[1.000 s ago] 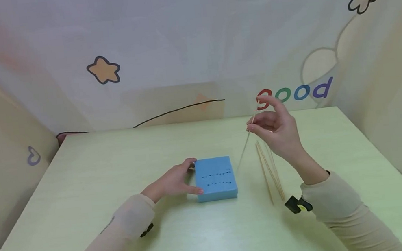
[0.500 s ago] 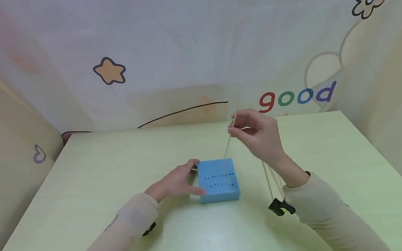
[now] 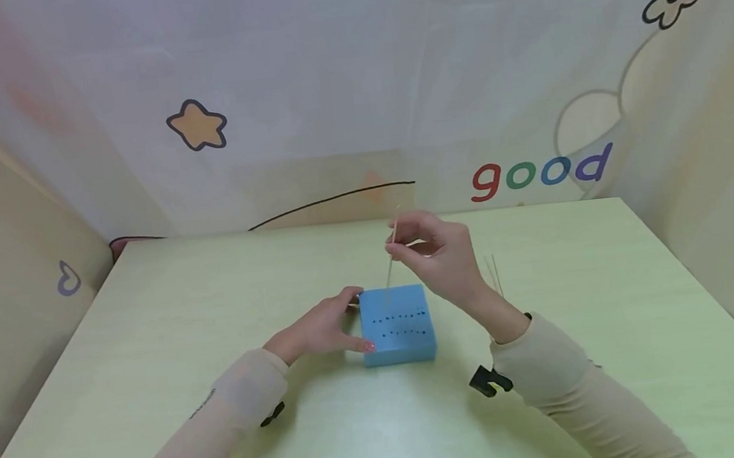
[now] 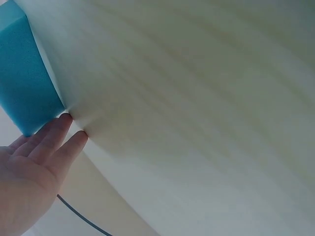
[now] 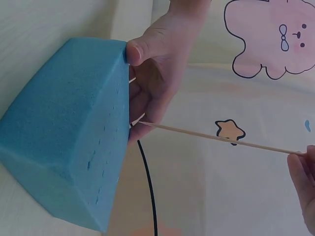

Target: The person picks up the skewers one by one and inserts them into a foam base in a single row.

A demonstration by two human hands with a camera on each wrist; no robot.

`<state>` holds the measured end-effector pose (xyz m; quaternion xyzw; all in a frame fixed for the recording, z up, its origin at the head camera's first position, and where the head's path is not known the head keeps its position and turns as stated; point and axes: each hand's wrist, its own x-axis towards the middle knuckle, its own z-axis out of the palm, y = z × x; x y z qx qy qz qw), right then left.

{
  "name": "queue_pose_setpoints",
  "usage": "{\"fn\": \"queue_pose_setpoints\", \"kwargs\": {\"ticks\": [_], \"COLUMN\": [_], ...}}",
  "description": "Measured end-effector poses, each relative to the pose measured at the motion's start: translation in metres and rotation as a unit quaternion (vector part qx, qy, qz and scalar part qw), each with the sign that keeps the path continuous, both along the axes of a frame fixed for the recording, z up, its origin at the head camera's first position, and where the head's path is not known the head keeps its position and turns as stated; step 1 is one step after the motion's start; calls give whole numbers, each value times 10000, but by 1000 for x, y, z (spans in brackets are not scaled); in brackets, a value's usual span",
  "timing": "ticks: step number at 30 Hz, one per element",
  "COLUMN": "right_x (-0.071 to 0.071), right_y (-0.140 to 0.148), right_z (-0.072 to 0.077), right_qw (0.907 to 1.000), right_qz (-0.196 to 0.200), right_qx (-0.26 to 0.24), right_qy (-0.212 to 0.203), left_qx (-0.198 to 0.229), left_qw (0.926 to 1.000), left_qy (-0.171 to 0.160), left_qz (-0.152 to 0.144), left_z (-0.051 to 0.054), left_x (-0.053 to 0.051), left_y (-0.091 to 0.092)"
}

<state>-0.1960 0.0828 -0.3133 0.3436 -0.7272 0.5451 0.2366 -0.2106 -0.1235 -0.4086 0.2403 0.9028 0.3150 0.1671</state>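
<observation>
A blue foam block (image 3: 396,327) lies on the table, its top marked with two rows of dark holes. My left hand (image 3: 324,328) holds it at the left side, the thumb at the near corner and the fingers at the far one. In the left wrist view the fingers (image 4: 54,137) touch the block's lower edge. Above the block, my right hand (image 3: 440,255) pinches a thin bamboo skewer (image 3: 389,270) that slants down. The skewer's lower tip is close to the top face near its far edge; whether it touches the foam I cannot tell.
More bamboo skewers (image 3: 495,274) lie on the table right of the block, partly hidden by my right forearm. Each wrist wears a black camera mount (image 3: 490,380). A printed cloth backdrop (image 3: 324,77) rises behind the table's far edge.
My right hand has moved left with the skewer, from the right of the block to over it. The left hand keeps its hold on the block.
</observation>
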Motion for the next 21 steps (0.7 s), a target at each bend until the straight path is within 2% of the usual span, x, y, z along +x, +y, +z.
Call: {"fn": "queue_pose_setpoints", "kwargs": {"ticks": [6, 16, 21], "right_x": [-1, 1, -2], "right_y": [-8, -14, -14], "right_z": [-4, -10, -12], "right_qw": [9996, 9992, 9988], "right_qz": [229, 348, 370], "right_qx": [25, 100, 142], "right_qy": [168, 149, 286], "left_qx": [12, -23, 1], "left_qw": [10000, 10000, 10000], "left_qy": [31, 22, 26], "left_qz": [10, -18, -6], "left_z": [-1, 1, 2], "left_x": [0, 1, 1], "left_y": [0, 0, 0]}}
